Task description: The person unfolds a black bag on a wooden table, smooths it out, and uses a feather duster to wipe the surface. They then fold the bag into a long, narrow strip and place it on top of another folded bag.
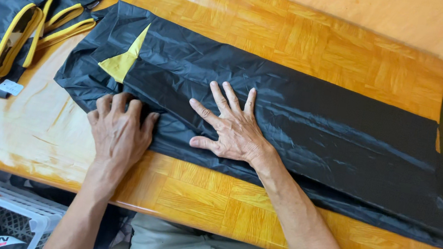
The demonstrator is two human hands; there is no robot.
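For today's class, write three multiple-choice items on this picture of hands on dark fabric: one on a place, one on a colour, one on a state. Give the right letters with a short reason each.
1. Where does the black folded fabric lie?
A. on the wooden table
B. in the white wire basket
C. on the person's lap

2. What colour is the triangular patch on the fabric?
A. red
B. yellow
C. white

3. How is the right hand placed?
A. closed in a fist
B. lifted off the fabric
C. flat with fingers spread

Answers: 1 A, the fabric stretches across the table top. 2 B, the patch near the fabric's left end is yellow. 3 C, the palm presses down on the fabric with fingers splayed, while the left hand curls at the fabric's near edge.
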